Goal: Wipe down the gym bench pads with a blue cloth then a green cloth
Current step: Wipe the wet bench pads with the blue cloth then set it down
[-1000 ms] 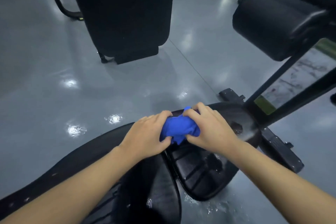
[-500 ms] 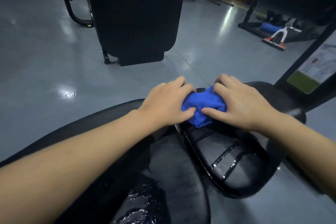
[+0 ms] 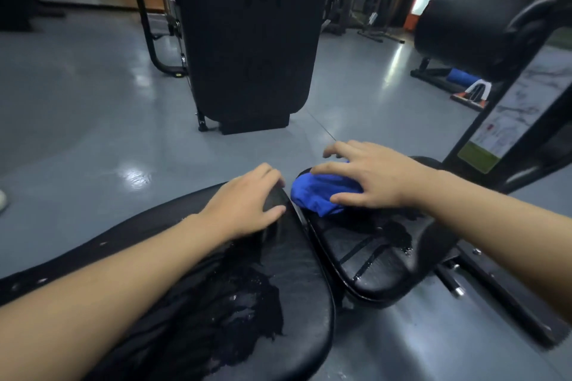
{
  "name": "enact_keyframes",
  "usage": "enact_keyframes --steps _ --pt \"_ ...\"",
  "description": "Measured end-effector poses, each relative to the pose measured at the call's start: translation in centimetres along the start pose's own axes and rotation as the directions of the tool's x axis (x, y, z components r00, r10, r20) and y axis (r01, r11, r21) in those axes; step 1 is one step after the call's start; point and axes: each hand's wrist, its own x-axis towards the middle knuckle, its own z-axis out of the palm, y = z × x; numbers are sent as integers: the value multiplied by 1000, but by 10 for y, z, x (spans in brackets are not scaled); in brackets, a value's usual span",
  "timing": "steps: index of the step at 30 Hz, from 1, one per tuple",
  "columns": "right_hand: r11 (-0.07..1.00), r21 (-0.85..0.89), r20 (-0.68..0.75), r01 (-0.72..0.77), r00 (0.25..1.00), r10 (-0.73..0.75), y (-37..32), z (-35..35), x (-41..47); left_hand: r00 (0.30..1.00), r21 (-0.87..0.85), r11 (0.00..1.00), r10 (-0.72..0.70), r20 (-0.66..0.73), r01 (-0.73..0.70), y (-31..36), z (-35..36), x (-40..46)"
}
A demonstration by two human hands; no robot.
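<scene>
My right hand (image 3: 368, 178) presses the bunched blue cloth (image 3: 322, 192) with spread fingers on the far end of the smaller wet pad (image 3: 380, 260), to wipe it. My left hand (image 3: 247, 201) rests open on the larger pad (image 3: 291, 281), I think for support.

No wording, brand or number can be read anywhere in the head view. The one thing that carries print is the instruction placard (image 3: 513, 111) on the machine's black post, up and to the right of the right grip (image 3: 368, 178): it shows pale figure drawings, small red marks and a green band at its foot, all too blurred and slanted to make out.
</scene>
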Motion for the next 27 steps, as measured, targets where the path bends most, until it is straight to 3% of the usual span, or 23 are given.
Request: enact_keyframes --steps 4,10,13,19,22,27 --pt "995 -58 14 87 996 -86 -7 -2 -1 998 52 997 -65 15 64 1 -7 -33" --pt "997 73 35 1 999 -3 -25 19 5 981 -49 981 -192 -38 190 2 -24 -69" --pt "993 110 62 -46 997 39 -32 38 8 980 -81 979 -193 -50 189 -8 -22 -81" --pt "988 112 -29 -107 993 111 -39 59 8 975 -45 974 -222 -12 221 -31 -4 -86" --pt "992 115 20 -59 998 57 -25 57 9 975 -23 975 -221 33 222 -37 8 -72" --pt "981 -41 1 188 982 -188 12 47 17 960 -69 958 -275 53 278 -53 25 -31"
